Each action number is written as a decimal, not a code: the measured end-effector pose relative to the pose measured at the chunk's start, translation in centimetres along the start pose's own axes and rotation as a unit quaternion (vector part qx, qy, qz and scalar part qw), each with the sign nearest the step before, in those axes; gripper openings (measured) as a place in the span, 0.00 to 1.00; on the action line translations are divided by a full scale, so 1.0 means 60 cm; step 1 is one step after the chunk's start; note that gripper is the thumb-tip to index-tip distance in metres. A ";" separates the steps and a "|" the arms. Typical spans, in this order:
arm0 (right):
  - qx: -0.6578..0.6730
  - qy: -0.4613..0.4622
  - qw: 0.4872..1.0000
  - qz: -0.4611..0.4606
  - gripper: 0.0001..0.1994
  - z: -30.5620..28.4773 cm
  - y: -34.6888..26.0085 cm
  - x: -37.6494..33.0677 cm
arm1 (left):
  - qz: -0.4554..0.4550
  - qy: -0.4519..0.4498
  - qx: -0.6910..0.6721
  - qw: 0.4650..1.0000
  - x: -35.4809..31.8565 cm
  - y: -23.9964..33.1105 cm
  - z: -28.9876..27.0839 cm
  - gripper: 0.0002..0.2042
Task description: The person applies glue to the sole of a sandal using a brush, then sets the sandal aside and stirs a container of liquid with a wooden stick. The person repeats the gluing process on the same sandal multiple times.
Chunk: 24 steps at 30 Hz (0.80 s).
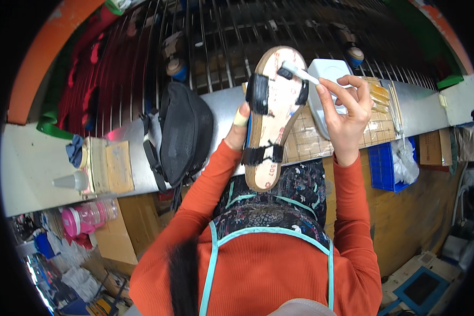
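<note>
My left hand (238, 126) grips the edge of a sandal footbed (271, 126), its thumb wrapped in pale tape and its other fingers hidden behind. The sandal is held with its toe end away from me and its printed pale face showing. Black straps (259, 94) are folded round its sides near the toe and near the heel. Between the fingertips of my right hand (347, 108) is the handle of a small white brush (305, 75), like a toothbrush. Its dark bristle head lies over the toe area. Behind my right hand stands a white plastic container (329, 67), partly covered.
A black bag (185, 137) lies on the metal ledge to the left. Taped cardboard (374, 129) covers the ledge at right, with thin sticks (396, 108) on it. Beyond runs a rack of metal bars (216, 58) carrying shoe parts. A blue bin (383, 166) hangs below right.
</note>
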State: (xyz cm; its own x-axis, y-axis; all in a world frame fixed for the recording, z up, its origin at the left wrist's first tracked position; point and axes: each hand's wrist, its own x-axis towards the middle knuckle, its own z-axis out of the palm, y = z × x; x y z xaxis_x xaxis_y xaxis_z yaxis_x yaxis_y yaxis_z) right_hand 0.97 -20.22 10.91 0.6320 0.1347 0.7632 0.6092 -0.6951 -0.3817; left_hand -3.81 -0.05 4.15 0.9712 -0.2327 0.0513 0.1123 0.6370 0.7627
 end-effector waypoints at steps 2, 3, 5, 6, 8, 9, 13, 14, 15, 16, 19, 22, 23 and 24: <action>-0.082 0.057 0.994 -0.033 0.11 0.003 -0.004 0.002 | -0.001 0.008 0.003 1.000 -0.002 -0.002 0.000 0.48; -0.136 0.095 0.984 -0.061 0.12 0.004 -0.017 -0.008 | 0.002 0.015 0.006 1.000 -0.001 -0.001 -0.001 0.47; -0.177 0.131 0.971 -0.088 0.12 -0.003 -0.047 -0.040 | 0.028 -0.001 0.010 1.000 0.001 0.000 -0.005 0.47; -0.152 0.109 0.980 -0.074 0.12 -0.013 -0.058 -0.056 | 0.037 -0.020 0.015 0.999 0.003 0.003 -0.009 0.46; -0.062 0.033 0.997 -0.027 0.10 -0.034 -0.055 -0.064 | 0.054 -0.024 0.008 0.998 0.007 0.000 -0.011 0.47; -0.063 0.019 0.998 0.008 0.09 -0.040 -0.044 -0.056 | 0.042 -0.037 0.016 0.998 0.007 0.000 -0.013 0.47; -0.164 0.059 0.985 -0.010 0.08 -0.040 -0.012 -0.004 | -0.022 -0.091 0.039 0.995 0.004 -0.011 -0.018 0.47; -0.189 0.076 0.979 -0.025 0.08 -0.037 -0.015 0.003 | -0.024 -0.089 0.018 0.996 0.003 -0.015 -0.018 0.47; -0.184 0.069 0.979 -0.060 0.08 -0.038 -0.030 -0.004 | -0.004 -0.064 0.012 0.998 0.004 -0.018 -0.018 0.46; -0.141 0.055 0.985 -0.085 0.07 -0.040 -0.045 -0.012 | 0.004 -0.026 0.009 1.000 0.005 -0.016 -0.018 0.45; 0.158 -0.128 0.979 0.022 0.08 -0.085 -0.044 -0.028 | 0.001 0.029 -0.102 0.994 0.019 0.009 -0.018 0.44; 0.310 0.045 0.938 0.148 0.08 -0.121 -0.009 -0.030 | 0.157 0.062 -0.084 0.982 0.029 0.038 0.006 0.45; 0.327 0.103 0.928 0.143 0.07 -0.133 0.002 -0.029 | 0.247 0.048 -0.049 0.967 0.034 0.047 0.018 0.46; 0.372 0.144 0.899 0.181 0.07 -0.143 0.006 -0.034 | 0.331 0.043 0.005 0.943 0.041 0.057 0.029 0.49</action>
State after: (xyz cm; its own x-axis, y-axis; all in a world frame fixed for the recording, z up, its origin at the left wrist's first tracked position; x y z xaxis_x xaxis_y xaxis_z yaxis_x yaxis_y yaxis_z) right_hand -4.22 -26.80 13.71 0.7690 -0.2675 0.5806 0.6073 0.0222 -0.7941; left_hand -1.42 0.25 8.00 0.8413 0.2739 0.4660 -0.5259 0.6145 0.5881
